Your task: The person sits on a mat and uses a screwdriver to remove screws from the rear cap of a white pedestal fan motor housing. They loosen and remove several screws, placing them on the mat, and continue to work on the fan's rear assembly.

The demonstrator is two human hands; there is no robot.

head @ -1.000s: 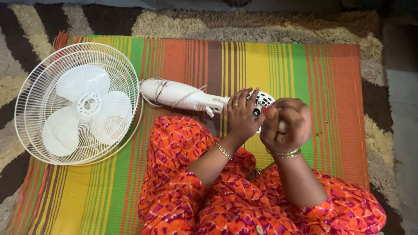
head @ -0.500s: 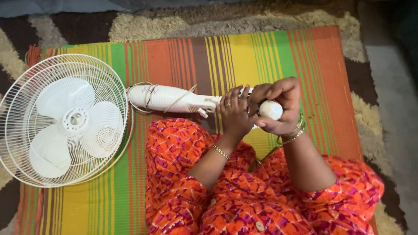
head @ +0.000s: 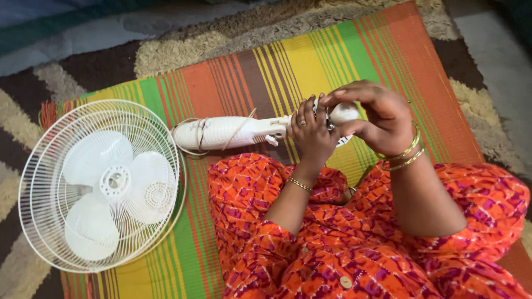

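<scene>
On the floor, largest first:
Rug [head: 183, 52]: shaggy, brown and cream, lying under everything else.
Mat [head: 332, 55]: striped orange, yellow, green and brown, spread over the rug.
Lap [head: 354, 243]: orange and pink patterned cloth, at the mat's near edge.
Fan [head: 102, 185]: white, lying flat on the mat's left end, cage face up, three blades inside.
Stem [head: 233, 132]: white fan body running right from the cage to the hands, a cord looped round it.
Right hand [head: 377, 113]: bangles at the wrist, fingers curled from above and closed round the stem's rounded white end.
Left hand [head: 311, 133]: ring on one finger, a thin bangle at the wrist, fingers bent and pressed against the stem just left of the right hand, steadying it; how firmly it grips I cannot tell.
</scene>
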